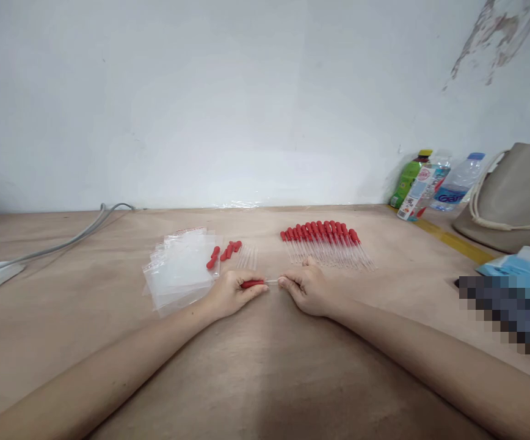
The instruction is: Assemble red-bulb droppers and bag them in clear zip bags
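Between the fingers of my left hand point(232, 293) is a red rubber bulb point(252, 283). My right hand point(308, 287) pinches a clear glass dropper tube point(272, 282), whose left end meets the bulb's mouth. The tube's other end is hidden in my right fingers. Just beyond my left hand lie several loose glass tubes point(247, 257) and a few red bulbs point(231, 250). Past my right hand, a row of droppers with red bulbs point(324, 235) lies side by side, bulbs toward the wall.
Clear zip bags point(177, 263) are piled left of the loose bulbs. A grey cable point(77, 235) crosses the table's left side. Drink bottles point(457, 183), a carton point(418, 194), a beige bag point(516, 195) and a blue packet point(521, 269) stand or lie at the right.
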`<state>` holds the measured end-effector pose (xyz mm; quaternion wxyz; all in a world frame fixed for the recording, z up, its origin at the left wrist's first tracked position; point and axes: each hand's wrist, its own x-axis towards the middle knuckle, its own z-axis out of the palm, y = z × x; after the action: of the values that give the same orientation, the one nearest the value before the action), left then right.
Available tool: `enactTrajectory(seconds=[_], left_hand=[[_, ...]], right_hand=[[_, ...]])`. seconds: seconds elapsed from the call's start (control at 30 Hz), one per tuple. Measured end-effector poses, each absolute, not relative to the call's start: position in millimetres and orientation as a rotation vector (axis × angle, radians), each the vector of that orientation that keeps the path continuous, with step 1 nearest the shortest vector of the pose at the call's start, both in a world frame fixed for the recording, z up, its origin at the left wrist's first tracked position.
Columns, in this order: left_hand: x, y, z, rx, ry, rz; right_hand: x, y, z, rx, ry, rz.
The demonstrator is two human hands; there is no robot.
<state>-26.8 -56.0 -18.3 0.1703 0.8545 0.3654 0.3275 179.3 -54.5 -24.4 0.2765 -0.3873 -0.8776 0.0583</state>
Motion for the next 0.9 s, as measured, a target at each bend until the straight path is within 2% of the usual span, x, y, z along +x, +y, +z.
enactTrajectory(seconds=[0.3, 0.57, 0.73, 0.9], left_hand=[[-26, -56, -17, 2.449, 1.023, 0.905], [-28, -50, -18, 2.433, 1.142, 1.156], [-28, -51, -19, 2.465, 1.326, 1.227], [-29, -55, -17, 2.596, 1.31, 1.099]], right_hand=[[176, -54, -19, -1.097, -2.427, 0.281], [186, -59, 8, -1.064, -2.556, 0.066], [197, -36, 15, -1.454, -2.273, 0.182], [189, -3, 11, -1.746, -2.032, 0.042]])
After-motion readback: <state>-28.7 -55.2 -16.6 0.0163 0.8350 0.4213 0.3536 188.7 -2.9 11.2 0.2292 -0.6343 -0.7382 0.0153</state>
